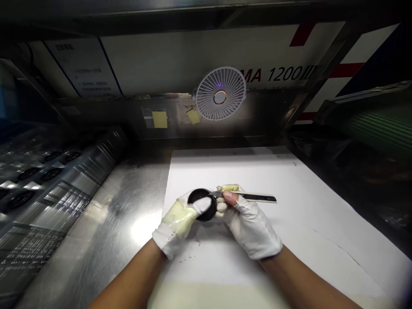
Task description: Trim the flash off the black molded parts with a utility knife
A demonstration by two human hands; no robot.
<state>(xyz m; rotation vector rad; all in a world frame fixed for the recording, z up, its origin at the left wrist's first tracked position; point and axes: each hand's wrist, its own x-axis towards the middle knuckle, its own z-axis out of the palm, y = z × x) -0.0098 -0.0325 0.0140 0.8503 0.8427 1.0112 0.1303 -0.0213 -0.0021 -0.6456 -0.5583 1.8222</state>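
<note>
Black cup [210, 212] above white paper [206, 169] | left hand [180, 219]: grip closed around cup, thumb inside, seemingly to steady it | right hand [248, 221]: grip clamped on knife [257, 197] close to its tip, apparently for fine control | paper likely shields steel worktop [128, 193]

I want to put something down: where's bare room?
White sheet right of the right hand and toward the fan; metal tabletop between sheet and trays. Crowded: the middle, where the left hand holds a black round part, the right a slim tool.
</note>
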